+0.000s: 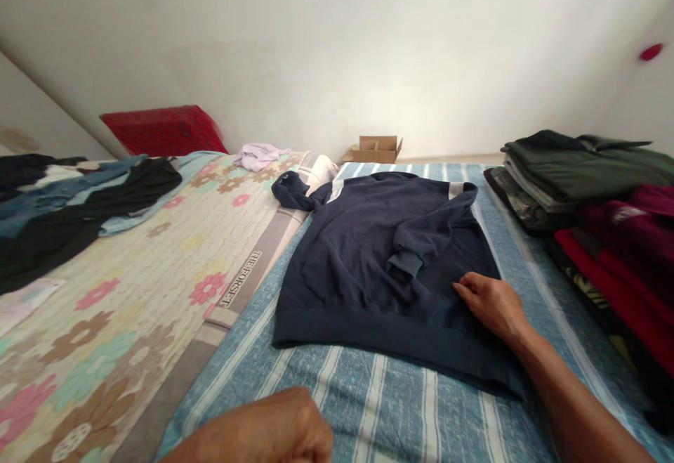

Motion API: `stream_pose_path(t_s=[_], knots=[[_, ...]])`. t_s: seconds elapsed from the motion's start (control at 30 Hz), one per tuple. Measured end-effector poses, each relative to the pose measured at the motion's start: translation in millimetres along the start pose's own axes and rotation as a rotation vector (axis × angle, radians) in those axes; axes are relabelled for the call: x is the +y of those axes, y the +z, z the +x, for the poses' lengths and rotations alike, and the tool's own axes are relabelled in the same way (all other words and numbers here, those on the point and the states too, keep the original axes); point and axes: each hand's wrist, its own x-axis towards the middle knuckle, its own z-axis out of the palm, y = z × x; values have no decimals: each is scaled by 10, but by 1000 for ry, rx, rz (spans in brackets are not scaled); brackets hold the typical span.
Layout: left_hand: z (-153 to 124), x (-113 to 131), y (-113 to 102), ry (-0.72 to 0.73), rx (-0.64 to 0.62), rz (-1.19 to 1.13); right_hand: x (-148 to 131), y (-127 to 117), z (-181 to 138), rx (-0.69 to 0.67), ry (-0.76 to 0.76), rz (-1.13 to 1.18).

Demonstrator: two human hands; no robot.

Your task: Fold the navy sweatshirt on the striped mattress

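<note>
A dark navy sweatshirt (pixel 347 259) with pale shoulder patches lies spread on a blue striped sheet, its hem towards me. Its right-side sleeve (pixel 429 235) is folded inwards across the body, with the cuff near the middle. The other sleeve (pixel 295 190) stretches out to the left, its end bunched on the flowered bedding. My right hand (pixel 489 301) is over the right side of the sweatshirt, fingers curled and thumb against them; no cloth shows gathered in it. Below the hem, my left hand (pixel 287 424) is curled at the bottom edge, partly out of view, apart from the sweatshirt.
Folded clothes (pixel 595 168) are stacked along the right, with a red garment (pixel 621 287) among them. Loose dark trousers (pixel 100 210) and jeans lie at the left on the flowered bedding (pixel 173 287). A lilac cloth (pixel 259 156), a cardboard box (pixel 377 149) and a red case-like object (pixel 163 131) are near the wall.
</note>
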Motion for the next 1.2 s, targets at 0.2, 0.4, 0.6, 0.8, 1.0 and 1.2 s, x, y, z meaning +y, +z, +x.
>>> stream_pose_path(t_s=[0.2, 0.4, 0.6, 0.8, 1.0, 1.2], knots=[[388, 389, -343, -51, 189, 26, -4, 8, 9, 9, -3, 6], [1186, 302, -554, -55, 685, -75, 5, 27, 26, 16, -22, 7], [1742, 165, -611, -177, 941, -51, 1, 26, 33, 32, -31, 7], [1837, 176, -544, -168, 1081, -14, -23, 12, 35, 36, -18, -17], [1924, 130, -476, -145, 1146, 4, -37, 6, 32, 20, -2, -26], [1892, 98, -478, -112, 1132, -9, -39, -7, 30, 14, -11, -14]])
